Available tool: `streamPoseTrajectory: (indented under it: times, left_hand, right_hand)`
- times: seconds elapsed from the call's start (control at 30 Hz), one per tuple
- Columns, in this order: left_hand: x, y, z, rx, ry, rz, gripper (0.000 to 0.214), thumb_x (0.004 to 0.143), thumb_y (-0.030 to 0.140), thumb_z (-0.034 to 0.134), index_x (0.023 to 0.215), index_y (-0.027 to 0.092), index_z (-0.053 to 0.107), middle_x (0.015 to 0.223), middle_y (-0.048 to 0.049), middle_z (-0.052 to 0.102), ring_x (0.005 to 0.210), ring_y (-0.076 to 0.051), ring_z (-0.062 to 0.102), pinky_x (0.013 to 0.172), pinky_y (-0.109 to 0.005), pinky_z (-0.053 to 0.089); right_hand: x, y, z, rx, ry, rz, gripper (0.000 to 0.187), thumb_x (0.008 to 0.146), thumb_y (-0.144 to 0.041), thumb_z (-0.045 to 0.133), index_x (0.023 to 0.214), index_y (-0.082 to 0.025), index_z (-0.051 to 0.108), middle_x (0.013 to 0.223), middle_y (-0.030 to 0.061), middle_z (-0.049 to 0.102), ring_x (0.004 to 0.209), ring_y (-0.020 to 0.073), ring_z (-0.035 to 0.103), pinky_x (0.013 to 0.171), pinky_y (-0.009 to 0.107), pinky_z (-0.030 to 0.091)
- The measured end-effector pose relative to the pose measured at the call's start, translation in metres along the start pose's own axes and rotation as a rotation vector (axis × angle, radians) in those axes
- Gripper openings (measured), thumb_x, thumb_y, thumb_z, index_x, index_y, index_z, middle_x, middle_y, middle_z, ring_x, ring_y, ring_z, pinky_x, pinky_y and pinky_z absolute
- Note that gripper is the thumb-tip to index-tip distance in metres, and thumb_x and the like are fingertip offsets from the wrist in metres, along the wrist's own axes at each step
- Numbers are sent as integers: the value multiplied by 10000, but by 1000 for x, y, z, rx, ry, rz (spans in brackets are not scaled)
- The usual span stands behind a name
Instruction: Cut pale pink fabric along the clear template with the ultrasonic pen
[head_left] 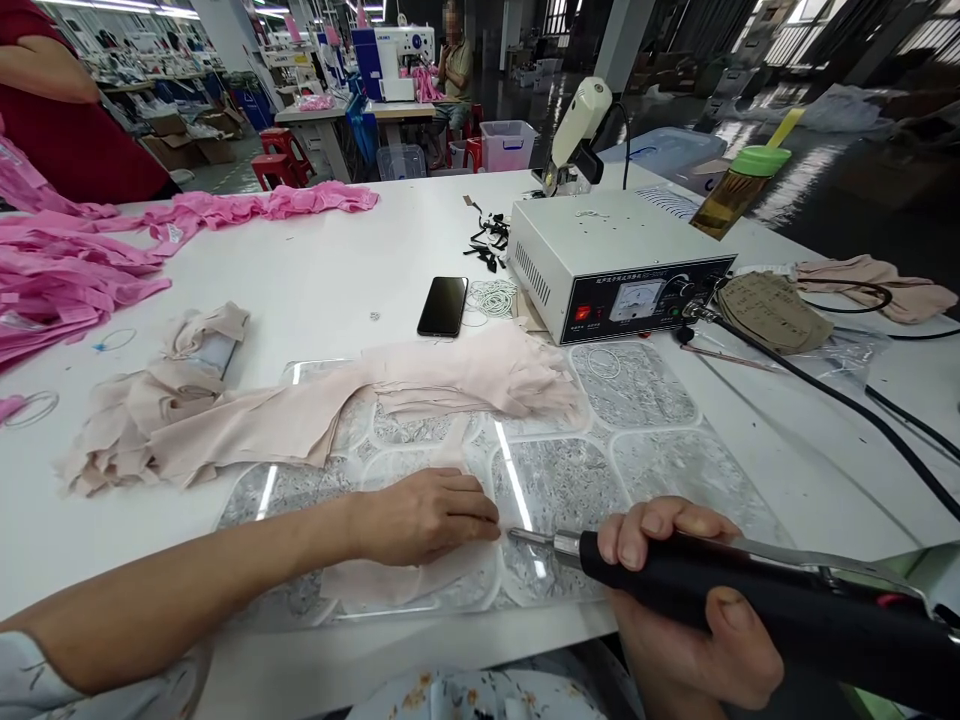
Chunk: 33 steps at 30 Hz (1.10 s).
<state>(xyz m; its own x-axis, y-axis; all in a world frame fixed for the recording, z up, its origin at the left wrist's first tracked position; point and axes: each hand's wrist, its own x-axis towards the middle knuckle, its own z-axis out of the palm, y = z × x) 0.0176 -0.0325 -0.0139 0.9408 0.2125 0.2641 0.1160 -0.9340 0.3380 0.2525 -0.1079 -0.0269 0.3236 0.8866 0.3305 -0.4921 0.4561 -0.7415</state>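
My left hand [427,515] lies on a small pale pink fabric piece [390,580] on the patterned glass plate [555,480], fingers together and pressing the cloth down. My right hand [690,600] is wrapped round a black hand-held cutter [750,600] whose metal tip [525,535] points left, right at my left fingertips and the fabric's edge. A pile of pale pink fabric pieces [315,410] stretches across the plate's far side to the left.
A white control box [615,265] with a dial sits behind the plate, black cables [840,400] running from it. A phone [443,305], bright pink garments [75,270], a green-capped bottle [739,190] and another person's red-clad torso [67,100] are also on or by the table.
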Motion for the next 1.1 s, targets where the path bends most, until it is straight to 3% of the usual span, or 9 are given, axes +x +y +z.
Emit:
streamPoseTrajectory:
  times: [0.33, 0.83, 1.1]
  left_hand:
    - [0, 6, -1, 24, 10, -62, 238, 988, 107, 463, 1088, 98, 678, 1046, -113, 698, 897, -174, 623, 821, -288, 535]
    - [-2, 12, 4, 264, -21, 8, 272, 976, 69, 449, 1221, 23, 559, 997, -137, 662, 873, -186, 611, 767, -303, 531]
    - [-1, 14, 1, 334, -21, 38, 247, 973, 68, 446, 1175, 43, 587, 952, -129, 662, 832, -178, 626, 729, -296, 544]
  right_hand:
    - [2, -5, 5, -7, -41, -12, 221, 794, -346, 589, 965, -209, 618, 795, 2, 516, 581, 121, 535, 506, 311, 498]
    - [1, -15, 9, -79, -24, -4, 199, 808, -378, 628, 926, -218, 622, 755, -7, 508, 562, 117, 518, 504, 305, 495]
    - [1, -14, 6, -96, -24, 9, 218, 802, -402, 627, 931, -226, 616, 759, -8, 498, 555, 117, 508, 499, 308, 479]
